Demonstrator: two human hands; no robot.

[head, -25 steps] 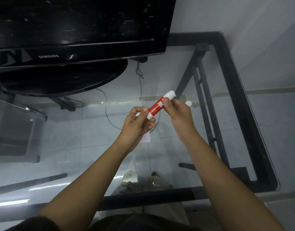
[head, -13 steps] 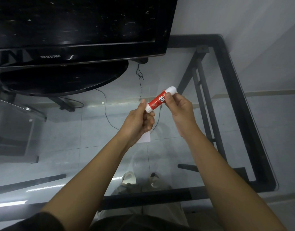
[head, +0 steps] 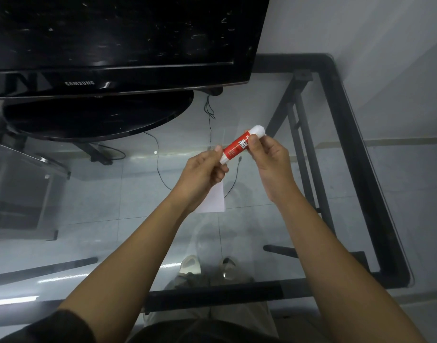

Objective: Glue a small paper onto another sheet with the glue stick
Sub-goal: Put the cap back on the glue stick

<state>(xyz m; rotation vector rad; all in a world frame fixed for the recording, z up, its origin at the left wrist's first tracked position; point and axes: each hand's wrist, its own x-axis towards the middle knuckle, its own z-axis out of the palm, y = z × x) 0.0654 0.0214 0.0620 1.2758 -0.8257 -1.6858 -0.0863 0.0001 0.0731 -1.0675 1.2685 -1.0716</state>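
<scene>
Both hands held the glue stick [head: 234,147] above the glass table [head: 361,169]: the left hand [head: 202,173] pinched its lower white end between thumb and fingers, and the right hand [head: 269,158] closed its thumb and fingers around the upper part, near the white cap end. From the head camera, the stick was tilted, its cap end pointing toward 1 o'clock, its red label facing up. A white paper [head: 213,200] lay flat on the glass at 6 o'clock from the stick, its upper left part hidden by the left hand and wrist. A black TV [head: 118,43] on its stand filled the 10 to 12 o'clock area. A thin cable [head: 158,159] ran under the glass between the TV and the hands. Feet in pale shoes [head: 190,264] showed through the glass at 6 o'clock.
</scene>
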